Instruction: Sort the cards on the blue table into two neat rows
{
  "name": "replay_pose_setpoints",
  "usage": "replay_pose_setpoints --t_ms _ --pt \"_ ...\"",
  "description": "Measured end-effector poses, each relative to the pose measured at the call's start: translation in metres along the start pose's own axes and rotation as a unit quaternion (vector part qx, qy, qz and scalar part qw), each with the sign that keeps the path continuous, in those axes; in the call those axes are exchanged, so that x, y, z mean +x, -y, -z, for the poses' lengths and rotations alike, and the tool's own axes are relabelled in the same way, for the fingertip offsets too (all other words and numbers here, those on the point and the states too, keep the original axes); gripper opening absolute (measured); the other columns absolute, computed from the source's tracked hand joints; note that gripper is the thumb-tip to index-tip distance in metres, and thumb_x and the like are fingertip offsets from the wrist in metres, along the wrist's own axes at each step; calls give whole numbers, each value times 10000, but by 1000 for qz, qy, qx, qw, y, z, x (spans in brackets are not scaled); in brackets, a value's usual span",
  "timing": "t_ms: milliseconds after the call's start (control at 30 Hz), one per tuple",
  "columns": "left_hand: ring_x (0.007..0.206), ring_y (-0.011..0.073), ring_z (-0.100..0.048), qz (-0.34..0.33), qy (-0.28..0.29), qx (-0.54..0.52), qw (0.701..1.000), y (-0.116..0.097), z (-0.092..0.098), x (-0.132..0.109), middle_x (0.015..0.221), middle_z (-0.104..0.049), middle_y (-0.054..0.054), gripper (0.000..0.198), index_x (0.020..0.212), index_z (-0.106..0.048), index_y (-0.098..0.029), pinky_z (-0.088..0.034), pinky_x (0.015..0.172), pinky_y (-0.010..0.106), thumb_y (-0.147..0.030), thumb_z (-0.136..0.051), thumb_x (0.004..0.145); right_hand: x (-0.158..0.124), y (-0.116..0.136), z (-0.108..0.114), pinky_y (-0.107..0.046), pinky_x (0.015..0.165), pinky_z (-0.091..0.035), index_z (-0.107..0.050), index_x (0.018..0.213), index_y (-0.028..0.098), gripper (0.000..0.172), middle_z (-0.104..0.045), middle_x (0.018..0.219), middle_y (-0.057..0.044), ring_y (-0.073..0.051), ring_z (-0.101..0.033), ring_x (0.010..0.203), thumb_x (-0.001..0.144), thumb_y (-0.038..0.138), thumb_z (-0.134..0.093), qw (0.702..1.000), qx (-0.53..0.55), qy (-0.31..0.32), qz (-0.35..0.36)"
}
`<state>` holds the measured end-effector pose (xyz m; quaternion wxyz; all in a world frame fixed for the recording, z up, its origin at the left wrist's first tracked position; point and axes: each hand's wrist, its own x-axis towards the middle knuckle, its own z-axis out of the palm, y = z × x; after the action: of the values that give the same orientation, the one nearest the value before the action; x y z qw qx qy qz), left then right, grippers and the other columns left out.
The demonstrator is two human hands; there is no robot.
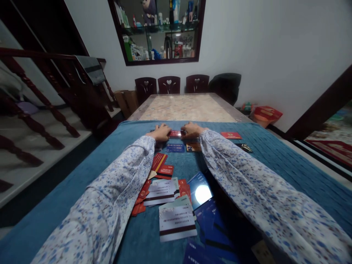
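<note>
Both arms, in floral sleeves, reach to the far row of cards. A red card [175,134] lies between my two hands. My left hand [161,132] has bent fingers at its left end, partly over a dark card. My right hand [191,131] has curled fingers at its right end. Just nearer lie a blue card [175,148] and a black-and-gold card [193,147], the latter partly behind my right sleeve. Between my forearms are loose piles of red cards [165,171], silvery cards [178,219] and dark blue cards [217,229].
A blue cloth [110,176] covers the near table. Right of my right arm lie another red card [231,135] and a black patterned card [244,147]. Beyond the cloth is the patterned tabletop [181,106], with chairs [169,85] behind it.
</note>
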<state>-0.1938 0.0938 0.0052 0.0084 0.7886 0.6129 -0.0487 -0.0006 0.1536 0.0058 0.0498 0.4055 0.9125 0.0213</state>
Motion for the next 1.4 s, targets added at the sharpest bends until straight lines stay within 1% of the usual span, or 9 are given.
replay_pose_setpoints --t_ms 100,200,367,567,800,900,1067,1200,1400 --pt "1465 370 -336 5 -11 4 1000 2 1 -8 1499 -529 185 444 1298 -599 -178 -340 1120 604 -155 -529 860 -1 -2 -2 -450 996 -478 -656 1392 210 604 -624 1441 -169 -386 -503 1356 884 535 -688 1000 4 -18 -3" --pt "1467 366 -326 7 -19 -2 1000 6 2 -17 1502 -524 181 464 1331 -585 -174 -336 1111 592 -153 -517 873 -3 -3 -4 -472 1017 -457 -623 1442 210 637 -609 1463 -170 -390 -491 1362 892 526 -670 999 6 -38 -2" --pt "1428 375 -361 -4 -51 -13 999 11 3 -36 1444 -561 175 435 1294 -620 -172 -328 1094 588 -156 -532 869 -13 3 2 -484 1003 -443 -625 1443 204 572 -626 1433 -171 -381 -493 1322 928 452 -611 998 7 -66 19" --pt "1445 371 -360 1 -70 2 998 8 3 -62 1466 -555 169 398 1286 -628 -181 -353 1097 568 -184 -536 898 -33 20 14 -475 950 -434 -701 1331 205 433 -667 1348 -173 -370 -497 1251 953 375 -576 995 -3 -85 49" --pt "1456 365 -348 -21 -91 -10 996 2 -5 -89 1474 -559 161 457 1357 -593 -187 -328 1121 590 -185 -527 905 -57 39 20 -394 887 -405 -767 1161 206 285 -712 1255 -147 -326 -528 1204 974 304 -576 992 -12 -104 67" --pt "1451 366 -352 -26 -90 -11 996 -3 -7 -102 1475 -556 168 468 1360 -593 -177 -338 1112 585 -179 -533 896 -66 45 20 -382 857 -388 -774 1118 197 261 -721 1223 -148 -316 -533 1167 971 289 -579 992 -13 -103 73" --pt "1451 362 -350 -23 -87 -10 996 -9 -10 -125 1456 -573 158 406 1280 -629 -183 -359 1087 577 -154 -542 884 -77 55 20 -372 832 -362 -770 1112 202 247 -723 1212 -143 -308 -522 1151 951 258 -591 990 -16 -100 97" --pt "1438 348 -360 -22 -94 -17 995 -7 -14 -146 1465 -573 147 401 1278 -624 -198 -366 1077 564 -154 -537 889 -84 70 20 -379 837 -354 -768 1098 201 247 -715 1236 -139 -310 -507 1166 971 272 -569 988 -8 -105 111" --pt "1434 354 -361 1 -106 -28 994 0 -21 -178 1462 -584 143 422 1332 -608 -215 -345 1088 608 -180 -510 923 -86 99 20 -376 829 -348 -781 1085 204 249 -713 1210 -135 -301 -496 1160 973 271 -569 982 7 -123 141"
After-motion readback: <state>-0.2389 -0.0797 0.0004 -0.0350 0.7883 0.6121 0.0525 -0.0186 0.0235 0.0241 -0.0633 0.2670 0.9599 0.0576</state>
